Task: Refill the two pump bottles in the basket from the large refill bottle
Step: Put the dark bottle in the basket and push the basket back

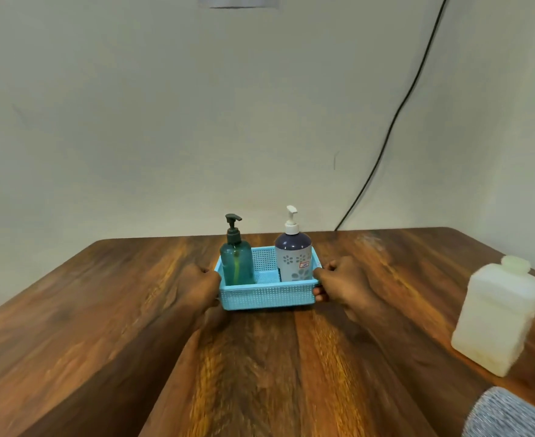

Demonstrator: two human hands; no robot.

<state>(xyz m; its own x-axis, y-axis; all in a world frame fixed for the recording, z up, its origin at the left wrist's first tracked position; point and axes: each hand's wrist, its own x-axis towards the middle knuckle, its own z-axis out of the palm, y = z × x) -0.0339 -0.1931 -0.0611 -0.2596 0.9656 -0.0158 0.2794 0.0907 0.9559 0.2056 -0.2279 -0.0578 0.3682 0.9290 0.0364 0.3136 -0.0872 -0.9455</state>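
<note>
Wood-grain table (102, 310) against a pale wall, black cable (395, 121) running down the wall to the table's back edge. We see the blue basket (267, 296) near the table centre, long axis left-right across our view. Our left hand (201, 287) grips its left short end, our right hand (338, 287) grips its right short end, fingers of both curled round the rim. Basket sits directly between the two hands, both equally near.

Basket contents: teal pump bottle (236, 263) upright in the left end, dark pump on, yellowish tube visible through the clear wall, fill level hard to tell. White floral pump bottle (293, 257) upright in the right end, opaque, white pump on, small price sticker on its front; contents not visible. Gap between the two bottles shows bare basket floor.

Large refill bottle (499, 316) stands on the table well to the right of the basket, nearer to us, cap on, translucent white; right hand is the nearer one to it. Grey sleeve (509, 414) at lower right.

We judge refilling not started: all three caps are on. Next move likely brings the basket towards us, then a pump comes off.
</note>
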